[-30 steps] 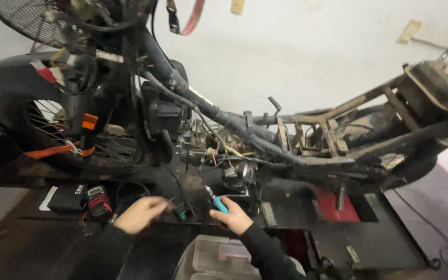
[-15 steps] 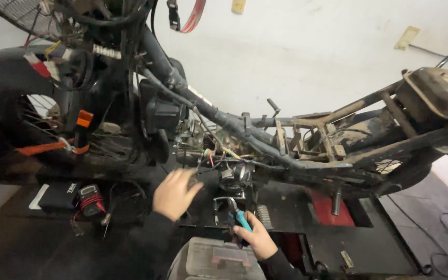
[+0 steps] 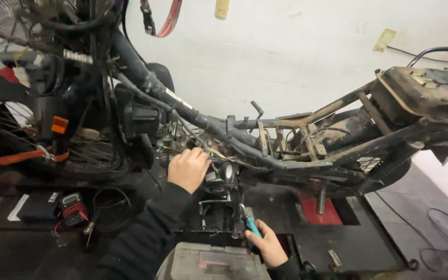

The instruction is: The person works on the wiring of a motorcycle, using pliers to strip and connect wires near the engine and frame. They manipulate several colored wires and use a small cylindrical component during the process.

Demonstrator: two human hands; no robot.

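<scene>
A stripped motorcycle frame [image 3: 286, 140] stands on a black lift table [image 3: 359, 243], its black tube running from upper left to a rusty rear at right. My left hand [image 3: 187, 168] reaches up into the wiring and engine parts [image 3: 221, 179] under the main tube, fingers curled against them. Whether it grips anything is hidden. My right hand [image 3: 268, 246] is lower, near the table's front edge, closed around a tool with a blue handle [image 3: 250, 224] whose metal tip points up toward the engine. Both sleeves are black.
A spoked front wheel [image 3: 37, 145] with an orange strap stands at left. A small black and red meter [image 3: 71, 207] with leads lies on the table. A clear plastic parts box [image 3: 208, 262] sits just below my hands. Cables trail on the floor at right.
My left hand has risen from the table's front edge into the engine area. My right hand with the blue tool has dropped lower and to the right. The view has shifted closer.
</scene>
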